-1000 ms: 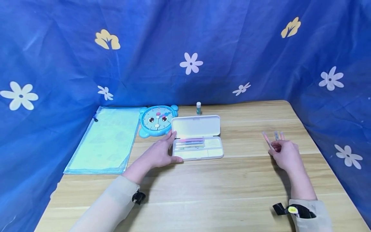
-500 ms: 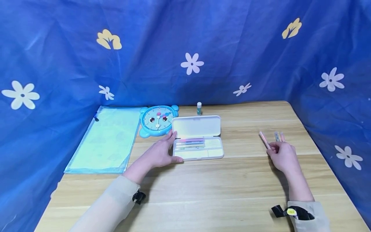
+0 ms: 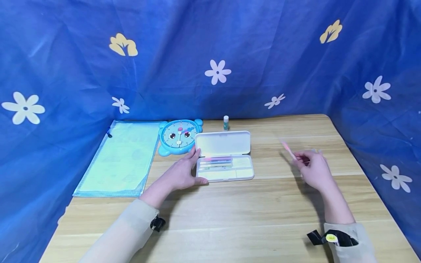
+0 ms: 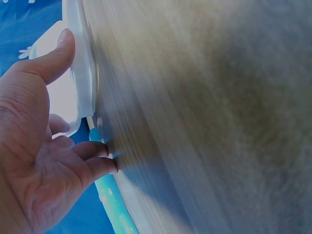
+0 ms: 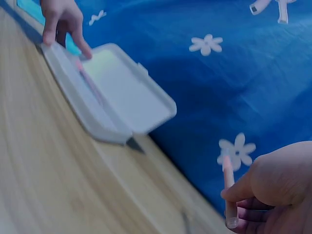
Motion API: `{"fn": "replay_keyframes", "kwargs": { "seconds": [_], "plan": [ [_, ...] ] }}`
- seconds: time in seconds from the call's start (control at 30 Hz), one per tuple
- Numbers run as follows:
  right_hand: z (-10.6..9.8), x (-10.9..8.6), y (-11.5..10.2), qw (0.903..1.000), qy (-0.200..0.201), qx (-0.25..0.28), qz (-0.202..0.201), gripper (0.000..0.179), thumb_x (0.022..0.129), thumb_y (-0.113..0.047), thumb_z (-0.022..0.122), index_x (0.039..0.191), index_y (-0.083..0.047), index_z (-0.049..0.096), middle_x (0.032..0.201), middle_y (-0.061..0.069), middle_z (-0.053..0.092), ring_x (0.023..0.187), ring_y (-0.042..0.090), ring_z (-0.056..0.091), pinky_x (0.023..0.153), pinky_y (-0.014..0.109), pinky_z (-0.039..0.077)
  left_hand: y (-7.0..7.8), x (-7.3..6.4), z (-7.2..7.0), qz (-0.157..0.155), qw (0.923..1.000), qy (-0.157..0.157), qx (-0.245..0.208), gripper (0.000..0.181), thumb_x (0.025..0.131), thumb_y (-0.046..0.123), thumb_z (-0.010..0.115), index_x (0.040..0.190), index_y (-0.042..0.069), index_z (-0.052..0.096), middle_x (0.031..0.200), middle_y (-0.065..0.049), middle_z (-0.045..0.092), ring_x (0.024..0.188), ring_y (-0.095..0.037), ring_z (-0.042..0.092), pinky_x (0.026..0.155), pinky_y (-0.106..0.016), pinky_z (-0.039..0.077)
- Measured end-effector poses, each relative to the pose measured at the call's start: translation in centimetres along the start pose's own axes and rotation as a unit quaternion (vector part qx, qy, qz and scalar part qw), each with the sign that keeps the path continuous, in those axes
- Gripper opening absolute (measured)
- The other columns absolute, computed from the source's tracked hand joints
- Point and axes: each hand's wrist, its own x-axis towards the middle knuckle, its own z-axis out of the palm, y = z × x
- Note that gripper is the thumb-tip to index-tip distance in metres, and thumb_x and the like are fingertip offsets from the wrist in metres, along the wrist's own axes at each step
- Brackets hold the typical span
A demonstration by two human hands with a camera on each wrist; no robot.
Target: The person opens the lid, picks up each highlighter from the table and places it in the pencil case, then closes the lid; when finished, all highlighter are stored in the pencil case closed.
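An open white pencil case (image 3: 225, 175) lies mid-table, its lid (image 3: 223, 143) raised at the back and several slim pens (image 3: 215, 163) in its rear compartment. My left hand (image 3: 180, 173) holds the case's left end, thumb at the front edge and fingers at the back corner. In the right wrist view the same hand (image 5: 63, 19) spans that end. Over the table's right side my right hand (image 3: 314, 170) pinches a pink pen (image 3: 287, 148) between thumb and fingers. The pen's clear end (image 5: 232, 223) shows below the thumb. Pen tips (image 3: 316, 151) peek out behind the right hand, mostly hidden.
A blue animal-shaped toy clock (image 3: 179, 135) lies left of the case, close to the left fingers. Farther left is a light-blue mesh zip folder (image 3: 120, 157). A glue stick (image 3: 226, 123) stands behind the lid. Blue flowered cloth (image 3: 243, 44) rises along the table's back and sides.
My right hand has moved left and slightly back with the pink pen, away from the other pens on the right. The left hand and the case have stayed put.
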Motion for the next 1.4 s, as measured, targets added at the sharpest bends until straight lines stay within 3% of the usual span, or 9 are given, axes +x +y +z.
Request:
{"fn": "replay_keyframes", "kwargs": {
  "seconds": [0.1,0.2,0.27,0.53,0.77,0.97,1.17,1.4],
  "plan": [
    [0.5,0.5,-1.4,0.9997,-0.016,0.012,-0.015,0.015,0.095,0.003,0.074,0.11,0.005,0.078,0.09,0.012,0.074,0.08,0.021,0.067,0.09,0.045,0.047,0.0,0.0,0.0,0.001,1.0,0.0,-0.001,0.128,0.08,0.063,0.086,0.17,0.008,0.013,0.175,-0.015,0.001,0.154,-0.042,0.026,0.123,-0.052,0.031],
    [1.1,1.0,-2.8,0.9981,-0.04,0.035,-0.031,0.015,0.095,0.004,0.074,0.11,0.005,0.078,0.092,0.011,0.074,0.082,0.022,0.067,0.088,0.032,0.051,0.0,0.0,0.0,0.0,1.0,-0.001,-0.002,0.128,0.08,0.063,0.087,0.17,0.008,0.014,0.175,-0.015,0.001,0.154,-0.042,0.027,0.123,-0.052,0.032],
    [1.7,1.4,-3.8,0.9961,-0.062,0.05,-0.04,0.016,0.096,0.005,0.073,0.111,0.005,0.077,0.094,0.011,0.074,0.084,0.023,0.068,0.075,0.027,0.055,0.0,0.0,0.0,0.0,1.0,-0.001,-0.001,0.128,0.08,0.063,0.087,0.17,0.008,0.014,0.175,-0.015,0.001,0.154,-0.042,0.027,0.123,-0.052,0.032],
    [5.1,2.5,-8.0,0.984,-0.143,0.07,-0.08,0.019,0.095,0.003,0.074,0.113,0.0,0.078,0.099,0.006,0.072,0.089,0.02,0.067,0.082,0.04,0.058,-0.1,0.1,-0.2,0.004,1.0,0.002,0.001,0.128,0.08,0.062,0.087,0.169,0.007,0.014,0.175,-0.015,0.001,0.154,-0.042,0.026,0.123,-0.052,0.031],
    [8.5,3.2,-10.0,0.9674,-0.201,0.069,-0.137,0.015,0.098,-0.002,0.074,0.111,-0.005,0.08,0.096,0.001,0.071,0.089,0.013,0.065,0.082,0.038,0.058,0.1,0.3,-0.4,0.007,1.0,0.001,0.004,0.13,0.079,0.063,0.088,0.169,0.005,0.014,0.175,-0.017,0.002,0.155,-0.042,0.025,0.123,-0.053,0.031],
    [11.2,2.9,-10.9,0.9543,-0.248,0.054,-0.158,0.014,0.099,-0.004,0.073,0.11,-0.009,0.081,0.095,-0.005,0.07,0.087,0.011,0.062,0.081,0.035,0.055,0.1,0.0,-0.1,-0.004,1.0,-0.006,0.001,0.129,0.079,0.063,0.087,0.169,0.007,0.013,0.175,-0.015,0.001,0.155,-0.041,0.024,0.123,-0.052,0.03],
    [13.2,2.4,-11.6,0.9455,-0.271,0.03,-0.178,0.015,0.099,-0.004,0.073,0.111,-0.008,0.081,0.101,-0.001,0.073,0.095,0.013,0.065,0.09,0.037,0.054,0.0,-0.2,0.2,-0.005,1.0,-0.004,-0.004,0.128,0.079,0.062,0.088,0.169,0.006,0.015,0.175,-0.015,0.002,0.155,-0.042,0.026,0.123,-0.052,0.031],
    [14.8,2.0,-12.3,0.9398,-0.262,-0.01,-0.219,0.013,0.098,-0.001,0.072,0.108,-0.005,0.08,0.102,0.002,0.075,0.102,0.021,0.068,0.096,0.041,0.054,0.0,0.0,-0.2,0.008,1.0,0.004,0.001,0.129,0.079,0.061,0.088,0.169,0.004,0.015,0.175,-0.018,0.004,0.153,-0.043,0.029,0.122,-0.052,0.033]
  ]
}}
